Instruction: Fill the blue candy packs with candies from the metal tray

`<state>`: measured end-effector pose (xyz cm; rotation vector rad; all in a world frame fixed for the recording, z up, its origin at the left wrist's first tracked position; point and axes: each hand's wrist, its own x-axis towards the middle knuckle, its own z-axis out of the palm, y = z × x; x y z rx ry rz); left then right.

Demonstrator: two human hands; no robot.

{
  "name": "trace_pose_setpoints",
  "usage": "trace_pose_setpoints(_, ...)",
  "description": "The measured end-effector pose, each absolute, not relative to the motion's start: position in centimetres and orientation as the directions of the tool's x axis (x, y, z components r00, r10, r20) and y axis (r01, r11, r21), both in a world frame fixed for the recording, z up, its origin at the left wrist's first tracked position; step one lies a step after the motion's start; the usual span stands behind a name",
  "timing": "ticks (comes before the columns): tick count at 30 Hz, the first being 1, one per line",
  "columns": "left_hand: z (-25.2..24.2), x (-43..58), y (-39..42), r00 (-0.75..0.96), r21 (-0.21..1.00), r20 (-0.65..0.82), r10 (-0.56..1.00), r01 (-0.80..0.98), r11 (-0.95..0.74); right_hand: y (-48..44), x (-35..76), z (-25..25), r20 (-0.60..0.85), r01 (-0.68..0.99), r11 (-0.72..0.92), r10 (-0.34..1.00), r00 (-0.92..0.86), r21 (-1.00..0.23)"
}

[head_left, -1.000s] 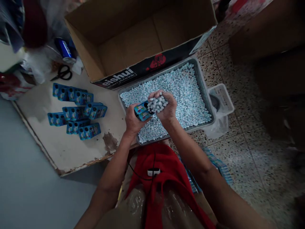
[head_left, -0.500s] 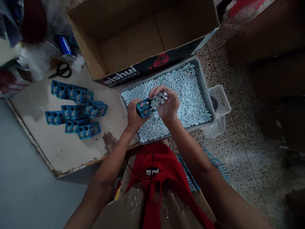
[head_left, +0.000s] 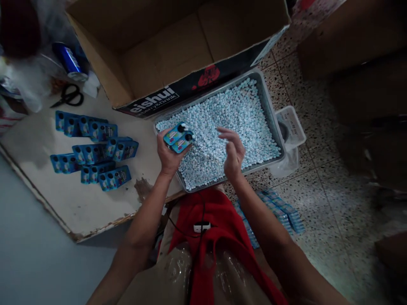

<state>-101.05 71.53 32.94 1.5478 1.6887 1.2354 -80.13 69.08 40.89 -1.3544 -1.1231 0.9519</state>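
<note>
My left hand (head_left: 168, 157) grips two small blue boxes (head_left: 178, 137) side by side over the left end of a grey tray (head_left: 270, 99). Dark round openings show on the boxes, with a few pale pieces at them. Many small pale-blue pellets (head_left: 206, 161) fill the tray. Over the tray's middle, my right hand (head_left: 233, 154) holds nothing, its fingers apart and pointing left. More blue boxes (head_left: 114, 178) stand in several groups on the table to the left.
A large cardboard box (head_left: 171, 63) stands behind the tray. Black scissors (head_left: 71, 95) and a blue can (head_left: 66, 59) lie at the back left of the table (head_left: 104, 214). A clear plastic container (head_left: 294, 127) is right of the tray. Blue packages (head_left: 280, 209) lie on the floor.
My right hand has let go of its handful of pellets and moved slightly right, away from the boxes. My left hand has moved left and tilted the boxes so their printed faces show.
</note>
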Motion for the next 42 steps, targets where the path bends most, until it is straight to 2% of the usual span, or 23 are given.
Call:
trace_pose_setpoints(1, 32.3, -100.8, 71.6, -0.253, 0.886, 0.198, 0.947, 0.460, -0.062, 67.7, -78.9, 39.7, 0.088, 0.230, 0.002, 0.926, 0.366, -0.973)
trace_pose_setpoints(3, 30.8, -99.7, 71.9, -0.342, 0.898, 0.231, 0.911, 0.435, -0.064, 65.4, -77.1, 37.0, 0.073, 0.374, -0.165, 0.834, 0.546, -0.913)
trace_pose_setpoints(5, 29.1, -97.9, 72.4, -0.406, 0.899, 0.268, 0.874, 0.431, -0.075, 64.1, -76.7, 34.4, 0.016, 0.407, -0.311, 0.778, 0.628, -0.859)
trace_pose_setpoints(8, 27.0, -95.0, 73.0, -0.471, 0.889, 0.297, 0.830, 0.454, -0.061, 64.6, -78.5, 31.7, -0.049, 0.340, -0.369, 0.737, 0.674, -0.865)
trace_pose_setpoints(13, 25.8, -91.1, 73.8, -0.466, 0.890, 0.280, 0.839, 0.453, -0.046, 68.5, -82.3, 30.2, -0.127, 0.066, -0.268, 0.640, 0.758, -0.961)
trace_pose_setpoints(16, 26.6, -89.5, 74.4, -0.445, 0.900, 0.214, 0.869, 0.435, 0.001, 70.7, -81.8, 29.4, -0.272, -0.183, -0.205, 0.601, 0.752, -0.961)
trace_pose_setpoints(19, 28.4, -89.6, 75.0, -0.395, 0.927, 0.165, 0.904, 0.375, -0.006, 72.3, -80.3, 29.7, -0.489, -0.508, -0.171, 0.634, 0.599, -0.844)
trace_pose_setpoints(22, 30.8, -92.1, 75.5, -0.263, 0.923, 0.180, 0.948, 0.378, -0.071, 73.3, -79.6, 32.4, -0.579, -0.673, -0.172, 0.684, 0.444, -0.719)
trace_pose_setpoints(25, 33.1, -95.8, 75.8, -0.087, 0.901, 0.213, 0.973, 0.402, -0.161, 74.0, -80.2, 37.0, -0.518, -0.679, -0.148, 0.765, 0.383, -0.719)
trace_pose_setpoints(28, 34.9, -98.5, 75.8, 0.141, 0.869, 0.222, 0.965, 0.421, -0.262, 74.6, -81.3, 41.3, -0.357, -0.603, -0.102, 0.878, 0.319, -0.791)
trace_pose_setpoints(30, 35.7, -99.3, 75.5, 0.221, 0.849, 0.216, 0.951, 0.439, -0.294, 75.0, -82.0, 43.3, -0.262, -0.530, -0.083, 0.926, 0.271, -0.844)
trace_pose_setpoints(34, 36.1, -99.5, 74.8, 0.210, 0.860, 0.193, 0.958, 0.435, -0.268, 75.2, -83.0, 44.8, -0.186, -0.428, -0.068, 0.953, 0.239, -0.901)
trace_pose_setpoints(38, 35.5, -99.3, 74.0, 0.135, 0.895, 0.110, 0.985, 0.418, -0.157, 74.9, -83.6, 44.9, -0.106, -0.388, -0.006, 0.966, 0.237, -0.922)
trace_pose_setpoints(42, 34.9, -99.3, 73.3, 0.132, 0.910, 0.095, 0.987, 0.390, -0.140, 74.8, -84.0, 44.8, -0.101, -0.277, -0.034, 0.968, 0.228, -0.960)
